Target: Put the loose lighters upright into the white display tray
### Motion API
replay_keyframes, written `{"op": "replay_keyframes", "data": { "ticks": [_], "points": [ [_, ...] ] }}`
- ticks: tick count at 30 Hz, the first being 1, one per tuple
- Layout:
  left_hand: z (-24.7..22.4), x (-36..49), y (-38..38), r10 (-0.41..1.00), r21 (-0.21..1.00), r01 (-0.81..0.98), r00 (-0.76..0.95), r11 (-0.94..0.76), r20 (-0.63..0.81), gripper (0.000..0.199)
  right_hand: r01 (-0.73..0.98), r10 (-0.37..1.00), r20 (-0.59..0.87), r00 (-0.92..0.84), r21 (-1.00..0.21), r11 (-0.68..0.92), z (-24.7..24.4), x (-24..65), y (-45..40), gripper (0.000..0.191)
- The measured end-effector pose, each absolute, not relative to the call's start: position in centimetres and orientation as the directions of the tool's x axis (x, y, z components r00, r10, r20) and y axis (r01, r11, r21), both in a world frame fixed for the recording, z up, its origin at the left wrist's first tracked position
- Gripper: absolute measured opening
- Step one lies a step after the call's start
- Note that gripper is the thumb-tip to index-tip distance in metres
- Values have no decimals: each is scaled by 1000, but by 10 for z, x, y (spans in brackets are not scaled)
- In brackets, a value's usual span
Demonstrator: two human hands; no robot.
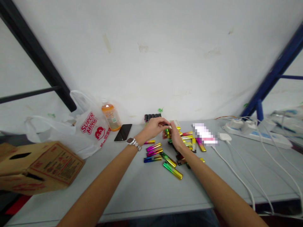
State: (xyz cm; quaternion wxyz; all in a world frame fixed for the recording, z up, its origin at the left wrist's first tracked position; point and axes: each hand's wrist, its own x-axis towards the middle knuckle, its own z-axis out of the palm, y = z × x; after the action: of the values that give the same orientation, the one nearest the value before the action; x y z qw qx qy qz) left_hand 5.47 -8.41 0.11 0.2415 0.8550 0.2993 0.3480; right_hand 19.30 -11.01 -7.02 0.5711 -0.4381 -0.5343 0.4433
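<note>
My left hand [155,126], with a watch on its wrist, has its fingertips pinched together against those of my right hand. What sits between the left fingertips is too small to make out. My right hand [175,136] is curled around what looks like a shiny green-and-yellow lighter [168,132], mostly covered by the fingers. Under and beside the right hand lies a loose pile of metallic lighters [188,137]. Nearer to me on the table are a green-yellow lighter [173,171], a blue-gold lighter [152,159] and pink-gold lighters [153,147].
Behind my left hand stands a block of small black pieces [152,116]. Leftward are a dark phone [123,132], an orange drink bottle [111,116], a plastic bag [87,129] and a cardboard box [47,167]. Rightward are a lit phone [204,134], a charger [225,137], cables and a power strip [267,135].
</note>
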Motion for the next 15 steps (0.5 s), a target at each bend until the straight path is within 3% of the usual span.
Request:
{"op": "replay_keyframes", "data": {
  "ticks": [4, 9, 15],
  "points": [
    [20, 51, -55, 699, 489, 500, 523, -715, 487, 13, 230, 886, 361, 290, -925, 301, -64, 215, -109, 50],
    [15, 59, -20, 691, 342, 606, 567, -718, 447, 14, 236, 882, 320, 346, -940, 248, -62, 232, -112, 44],
    [-10, 69, -5, 713, 328, 636, 577, -698, 397, 14, 274, 891, 312, 328, -935, 227, -64, 235, -113, 43]
  ]
}}
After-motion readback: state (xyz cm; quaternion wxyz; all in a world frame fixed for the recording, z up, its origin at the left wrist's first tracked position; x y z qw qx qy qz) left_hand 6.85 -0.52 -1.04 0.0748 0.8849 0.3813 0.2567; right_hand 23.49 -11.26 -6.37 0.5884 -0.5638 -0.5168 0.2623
